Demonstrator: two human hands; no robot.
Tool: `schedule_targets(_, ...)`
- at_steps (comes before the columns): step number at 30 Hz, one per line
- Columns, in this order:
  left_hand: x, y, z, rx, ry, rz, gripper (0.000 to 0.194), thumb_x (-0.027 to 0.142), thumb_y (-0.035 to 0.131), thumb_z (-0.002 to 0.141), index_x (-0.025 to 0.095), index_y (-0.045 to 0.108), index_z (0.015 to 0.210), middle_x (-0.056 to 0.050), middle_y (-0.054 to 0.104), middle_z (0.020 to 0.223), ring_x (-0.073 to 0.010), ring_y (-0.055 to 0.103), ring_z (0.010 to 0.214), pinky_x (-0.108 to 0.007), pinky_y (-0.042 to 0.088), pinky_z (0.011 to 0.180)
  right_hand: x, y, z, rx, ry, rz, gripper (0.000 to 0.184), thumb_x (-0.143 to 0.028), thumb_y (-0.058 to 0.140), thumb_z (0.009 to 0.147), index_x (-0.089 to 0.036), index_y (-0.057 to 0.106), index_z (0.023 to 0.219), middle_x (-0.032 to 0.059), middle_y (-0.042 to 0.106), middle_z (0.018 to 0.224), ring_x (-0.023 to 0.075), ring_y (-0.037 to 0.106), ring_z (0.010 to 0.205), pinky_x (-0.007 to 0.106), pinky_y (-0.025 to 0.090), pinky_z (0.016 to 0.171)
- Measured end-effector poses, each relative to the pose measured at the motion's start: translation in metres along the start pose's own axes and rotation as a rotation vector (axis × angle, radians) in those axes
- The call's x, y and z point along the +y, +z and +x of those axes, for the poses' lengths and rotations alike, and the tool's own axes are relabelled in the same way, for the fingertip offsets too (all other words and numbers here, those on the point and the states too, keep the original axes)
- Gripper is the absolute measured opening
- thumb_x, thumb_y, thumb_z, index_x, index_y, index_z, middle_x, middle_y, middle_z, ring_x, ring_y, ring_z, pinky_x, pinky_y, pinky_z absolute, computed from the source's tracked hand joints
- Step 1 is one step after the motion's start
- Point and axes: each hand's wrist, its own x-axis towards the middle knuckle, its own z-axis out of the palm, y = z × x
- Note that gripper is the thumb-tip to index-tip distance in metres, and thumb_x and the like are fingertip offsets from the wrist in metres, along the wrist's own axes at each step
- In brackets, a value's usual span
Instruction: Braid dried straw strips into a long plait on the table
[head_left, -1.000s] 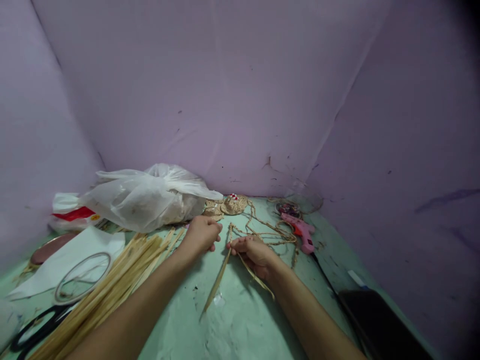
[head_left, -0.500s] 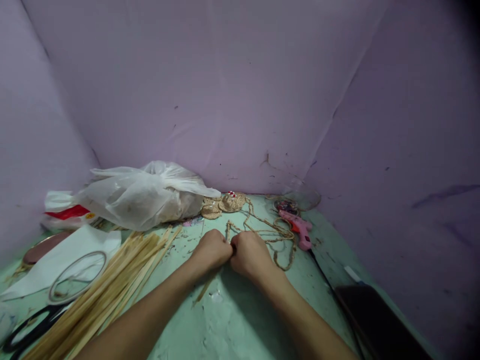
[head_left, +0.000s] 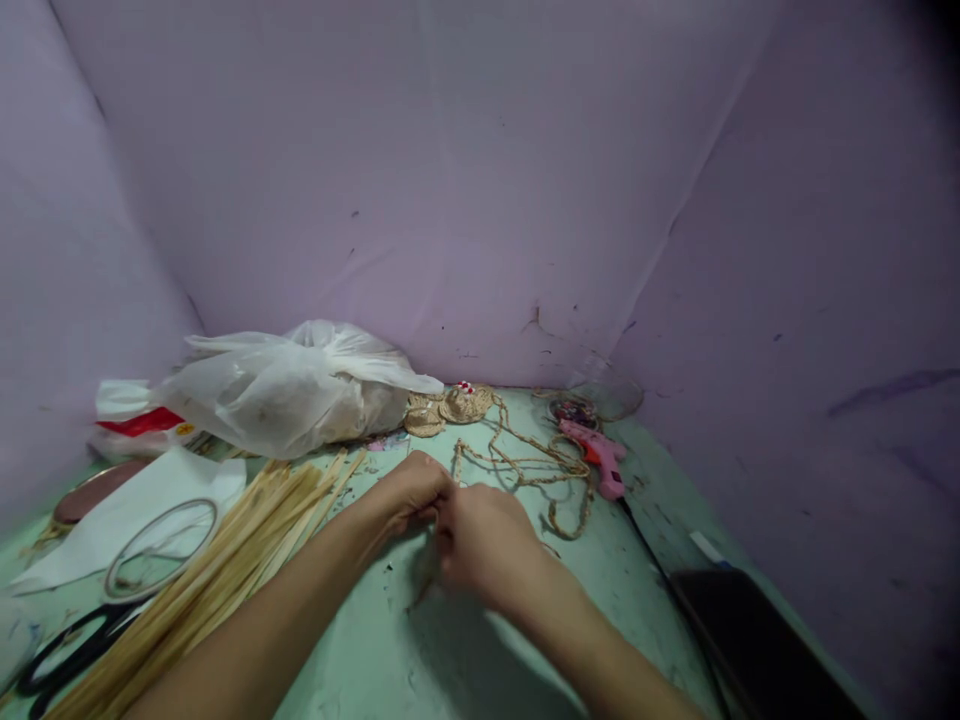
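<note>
My left hand and my right hand meet over the middle of the green tabletop, both closed. A braided straw cord runs into them from the far side, its slack lying in loose loops behind and to the right. The part between my fingers is hidden. Below the hands hangs a blurred straw end. Just beyond are round woven straw pieces, one with a red-and-white trim.
To the left lie flat straw strips, black-handled scissors, a hoop on white paper and a tied plastic bag. At right are a pink glue gun with its cable and a dark flat object. Purple walls enclose the table.
My right hand has moved down and left, turning in front of my left fingers. The left wrist has bent and risen slightly. The straw end below the hands has swung right and blurred.
</note>
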Motion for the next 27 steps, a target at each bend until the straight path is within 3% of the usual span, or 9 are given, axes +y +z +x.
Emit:
schedule_targets(3, 0.001, -0.008, 0.0, -0.091, 0.023, 0.021, 0.015, 0.012, 0.048, 0.048, 0.015, 0.036, 0.039, 0.007, 0.025, 0.032, -0.0015, 0.018, 0.029, -0.018, 0.008, 0.033, 0.023, -0.013, 0.01, 0.169, 0.077, 0.202, 0.021, -0.03, 0.052, 0.068, -0.015, 0.066, 0.062, 0.0031, 0.057, 0.053, 0.0122, 0.049, 0.05, 0.022, 0.029, 0.046)
schedule_targets(5, 0.0, -0.011, 0.0, -0.137, 0.017, 0.03, 0.011, 0.015, 0.05, 0.049, 0.014, 0.041, 0.043, 0.007, 0.028, 0.033, -0.0015, 0.018, 0.029, -0.018, 0.006, 0.032, 0.037, -0.014, 0.021, 0.298, 0.156, 0.412, 0.02, -0.026, 0.05, 0.07, -0.013, 0.064, 0.069, 0.0023, 0.057, 0.056, 0.0099, 0.048, 0.05, 0.02, 0.03, 0.046)
schedule_targets(9, -0.003, -0.012, 0.003, -0.176, 0.013, 0.032, 0.007, 0.017, 0.049, 0.048, 0.015, 0.043, 0.046, 0.008, 0.029, 0.034, -0.0021, 0.019, 0.028, -0.018, 0.006, 0.032, 0.044, 0.006, 0.036, -0.028, 0.303, 0.895, 0.011, -0.014, 0.047, 0.065, -0.012, 0.057, 0.062, -0.0001, 0.052, 0.049, 0.008, 0.046, 0.045, 0.018, 0.034, 0.045)
schedule_targets(11, -0.004, -0.012, 0.004, -0.169, 0.015, 0.07, 0.006, 0.017, 0.048, 0.049, 0.015, 0.043, 0.046, 0.008, 0.028, 0.034, -0.0028, 0.02, 0.028, -0.018, 0.007, 0.031, 0.041, 0.016, 0.039, -0.082, 0.303, 0.947, 0.012, -0.011, 0.046, 0.063, -0.013, 0.054, 0.055, -0.0026, 0.046, 0.041, 0.006, 0.039, 0.038, 0.017, 0.029, 0.04)
schedule_targets(14, -0.003, -0.011, 0.003, -0.111, -0.014, 0.224, 0.003, 0.015, 0.046, 0.049, 0.014, 0.047, 0.046, 0.005, 0.036, 0.034, -0.0045, 0.024, 0.027, -0.019, 0.013, 0.031, 0.04, 0.024, 0.04, 0.01, 0.311, 0.82, 0.014, -0.01, 0.049, 0.058, -0.014, 0.047, 0.045, -0.0066, 0.033, 0.033, 0.0038, 0.024, 0.032, 0.019, 0.016, 0.035)
schedule_targets(17, 0.002, -0.009, -0.001, 0.007, -0.031, 0.462, 0.007, 0.015, 0.047, 0.051, 0.013, 0.05, 0.044, 0.001, 0.044, 0.036, -0.0064, 0.031, 0.03, -0.02, 0.022, 0.035, 0.044, 0.025, 0.04, 0.03, 0.328, 0.792, 0.013, -0.012, 0.052, 0.055, -0.015, 0.046, 0.044, -0.0073, 0.032, 0.032, 0.0036, 0.023, 0.031, 0.02, 0.013, 0.034)
schedule_targets(22, 0.013, 0.007, -0.024, 0.234, 0.064, 0.87, 0.01, 0.022, 0.054, 0.054, 0.015, 0.06, 0.057, -0.005, 0.056, 0.051, -0.0175, 0.053, 0.054, -0.024, 0.033, 0.048, 0.048, 0.025, 0.038, -0.006, 0.367, 0.98, 0.005, -0.013, 0.049, 0.053, -0.014, 0.05, 0.048, -0.0068, 0.034, 0.032, 0.0033, 0.02, 0.029, 0.02, 0.01, 0.033)
schedule_targets(27, 0.017, 0.029, -0.047, 0.269, 0.161, 1.056, 0.019, 0.017, 0.048, 0.059, 0.016, 0.062, 0.071, -0.013, 0.063, 0.08, -0.0272, 0.058, 0.078, -0.031, 0.038, 0.061, 0.047, 0.026, 0.035, -0.029, 0.373, 1.205, 0.007, -0.01, 0.045, 0.049, -0.015, 0.043, 0.044, -0.0077, 0.029, 0.031, 0.0028, 0.016, 0.029, 0.02, 0.006, 0.032)
